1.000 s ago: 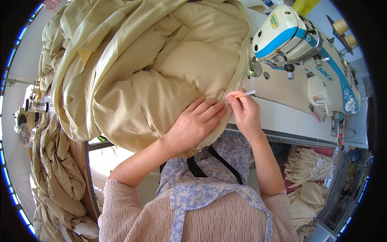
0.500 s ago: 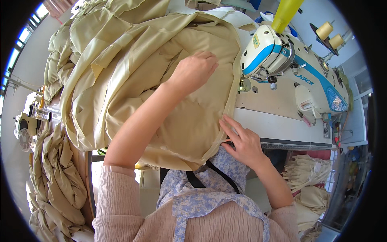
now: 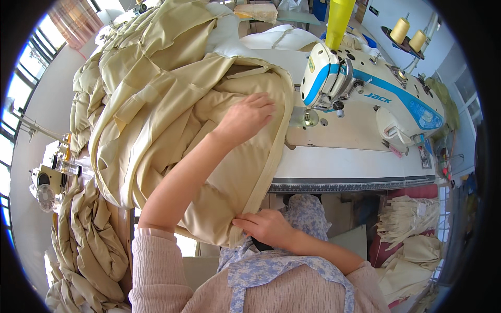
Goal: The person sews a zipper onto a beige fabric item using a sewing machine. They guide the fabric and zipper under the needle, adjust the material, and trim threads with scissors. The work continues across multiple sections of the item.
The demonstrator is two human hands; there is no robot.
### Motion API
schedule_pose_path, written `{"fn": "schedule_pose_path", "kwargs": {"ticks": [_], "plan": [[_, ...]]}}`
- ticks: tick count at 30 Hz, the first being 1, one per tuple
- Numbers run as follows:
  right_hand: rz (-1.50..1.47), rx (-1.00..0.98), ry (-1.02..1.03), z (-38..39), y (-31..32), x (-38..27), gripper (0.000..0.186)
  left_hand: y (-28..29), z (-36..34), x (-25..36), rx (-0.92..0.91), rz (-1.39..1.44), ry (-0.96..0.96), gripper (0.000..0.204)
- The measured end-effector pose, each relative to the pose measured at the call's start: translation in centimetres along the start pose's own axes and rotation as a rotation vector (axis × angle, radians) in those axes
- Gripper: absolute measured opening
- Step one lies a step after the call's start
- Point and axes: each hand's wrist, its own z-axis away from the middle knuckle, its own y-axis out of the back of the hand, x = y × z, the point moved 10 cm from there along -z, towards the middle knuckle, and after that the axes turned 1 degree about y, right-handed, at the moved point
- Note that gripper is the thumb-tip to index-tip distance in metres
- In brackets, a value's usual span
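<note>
On the sewing machine [image 3: 383, 86], one short word in bold blue lettering [image 3: 378, 98] stands on the white side of its arm, just below the blue stripe. At the left end of the machine's head sits a small yellow-green badge [image 3: 311, 64], its print too small to read. In front of the machine, a dark ruler strip [image 3: 339, 184] with fine pale graduations runs along the near edge of the bench [image 3: 323, 164]; its figures are not legible.
</note>
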Motion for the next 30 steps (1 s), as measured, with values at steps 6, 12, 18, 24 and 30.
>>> {"fn": "schedule_pose_path", "kwargs": {"ticks": [6,12,18,24,30], "plan": [[0.042,-0.147,0.035,2.4,0.8,-0.4,0.036,-8.6,-2.2,-4.0,0.042,-0.089,-0.003,0.047],[0.023,-0.216,-0.114,4.9,-0.8,1.5,0.037,-5.7,-2.2,-0.6,0.123,-0.161,-0.134,0.038],[-0.240,-0.090,-0.184,3.7,3.9,1.8,0.026,-3.1,7.8,8.2,0.020,0.084,-0.132,0.035],[-0.444,0.326,-0.551,4.3,12.8,10.0,0.035,-2.4,9.7,8.4,0.170,0.064,-0.150,0.039],[-0.583,0.424,-0.647,0.8,11.3,14.9,0.028,-2.5,10.0,8.4,0.165,0.020,-0.149,0.039]]}}
